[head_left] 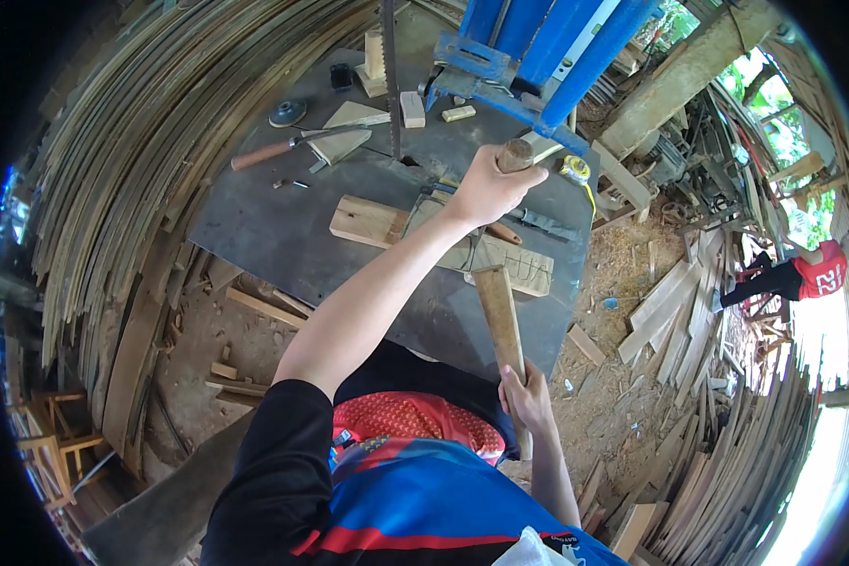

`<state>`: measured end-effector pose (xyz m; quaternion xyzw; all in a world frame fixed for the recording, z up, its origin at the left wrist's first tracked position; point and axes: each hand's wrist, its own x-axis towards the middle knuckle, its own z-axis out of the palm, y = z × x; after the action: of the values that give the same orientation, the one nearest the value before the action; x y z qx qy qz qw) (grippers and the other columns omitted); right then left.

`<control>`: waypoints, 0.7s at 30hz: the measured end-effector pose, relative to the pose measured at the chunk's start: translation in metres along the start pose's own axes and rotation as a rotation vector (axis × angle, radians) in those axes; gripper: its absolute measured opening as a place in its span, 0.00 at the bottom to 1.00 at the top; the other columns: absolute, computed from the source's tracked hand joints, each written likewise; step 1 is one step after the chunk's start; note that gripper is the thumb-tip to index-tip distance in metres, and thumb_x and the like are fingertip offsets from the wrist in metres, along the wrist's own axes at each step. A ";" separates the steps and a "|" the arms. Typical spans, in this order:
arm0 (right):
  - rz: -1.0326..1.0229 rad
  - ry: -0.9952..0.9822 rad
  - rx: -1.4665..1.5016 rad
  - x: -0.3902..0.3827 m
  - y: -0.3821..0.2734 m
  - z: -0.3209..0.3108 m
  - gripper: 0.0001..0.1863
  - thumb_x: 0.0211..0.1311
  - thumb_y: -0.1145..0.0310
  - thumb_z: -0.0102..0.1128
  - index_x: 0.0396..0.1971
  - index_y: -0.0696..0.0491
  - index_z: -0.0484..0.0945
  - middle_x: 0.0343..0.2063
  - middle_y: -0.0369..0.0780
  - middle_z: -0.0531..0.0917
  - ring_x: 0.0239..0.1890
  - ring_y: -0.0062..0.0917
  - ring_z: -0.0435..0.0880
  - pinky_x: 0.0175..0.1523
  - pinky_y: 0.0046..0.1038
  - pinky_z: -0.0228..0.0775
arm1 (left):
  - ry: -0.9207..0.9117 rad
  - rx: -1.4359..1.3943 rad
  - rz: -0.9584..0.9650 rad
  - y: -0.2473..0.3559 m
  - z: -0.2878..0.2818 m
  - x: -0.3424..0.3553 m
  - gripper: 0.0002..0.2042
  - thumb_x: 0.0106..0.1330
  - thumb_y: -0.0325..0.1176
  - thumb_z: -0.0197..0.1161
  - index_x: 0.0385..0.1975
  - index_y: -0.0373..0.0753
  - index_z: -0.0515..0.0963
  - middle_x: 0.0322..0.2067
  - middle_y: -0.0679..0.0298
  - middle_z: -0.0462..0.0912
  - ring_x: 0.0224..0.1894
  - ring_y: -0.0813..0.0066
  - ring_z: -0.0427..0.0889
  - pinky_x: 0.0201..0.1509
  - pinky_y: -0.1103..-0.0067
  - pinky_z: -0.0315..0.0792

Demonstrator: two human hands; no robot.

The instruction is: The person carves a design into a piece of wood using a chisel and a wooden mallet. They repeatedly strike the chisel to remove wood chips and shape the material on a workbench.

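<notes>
Nearest, the right hand [528, 398] has its fingers closed round a wooden stick [501, 316], which reaches over the table's near edge. Beyond, the left hand [496, 189] is wrapped round a wooden handle [515, 157], above a wood block [448, 255]. The block lies on the dark table [264, 231], its right end just inside the right edge; bare tabletop stretches between it and the left edge. Farther off, an upright saw blade [391, 85] and a blue metal frame [538, 57] bound the space.

left hand [492, 189]: grips wooden handle [515, 156] | right hand [528, 398]: grips wooden bar [500, 311] | plank [368, 221]: on dark table [264, 222]
</notes>
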<state>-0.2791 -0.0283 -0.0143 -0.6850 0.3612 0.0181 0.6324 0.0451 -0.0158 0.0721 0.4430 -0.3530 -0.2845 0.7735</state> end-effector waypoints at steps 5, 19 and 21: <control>-0.242 0.297 -0.079 -0.009 -0.053 -0.034 0.29 0.62 0.56 0.73 0.50 0.62 0.73 0.22 0.38 0.80 0.16 0.18 0.77 0.20 0.24 0.72 | 0.044 0.145 0.031 -0.006 0.000 0.001 0.12 0.70 0.29 0.65 0.23 0.38 0.74 0.13 0.73 0.70 0.13 0.87 0.65 0.16 0.81 0.57; -0.801 0.515 -0.890 0.000 -0.228 -0.075 0.22 0.69 0.53 0.65 0.40 0.61 0.76 0.17 0.34 0.77 0.15 0.17 0.73 0.20 0.23 0.62 | 0.006 0.308 0.090 0.008 0.010 -0.011 0.10 0.67 0.30 0.68 0.25 0.38 0.77 0.18 0.75 0.73 0.20 0.88 0.67 0.22 0.79 0.59; -0.788 0.535 -0.800 0.002 -0.237 -0.086 0.24 0.69 0.51 0.65 0.41 0.62 0.76 0.17 0.37 0.79 0.16 0.22 0.75 0.21 0.25 0.64 | 0.015 0.322 0.134 0.008 0.012 -0.013 0.10 0.67 0.32 0.69 0.25 0.37 0.78 0.19 0.75 0.73 0.22 0.87 0.67 0.26 0.78 0.61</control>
<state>-0.1925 -0.1192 0.2043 -0.9315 0.1924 -0.2551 0.1736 0.0292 -0.0080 0.0795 0.5388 -0.4169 -0.1688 0.7123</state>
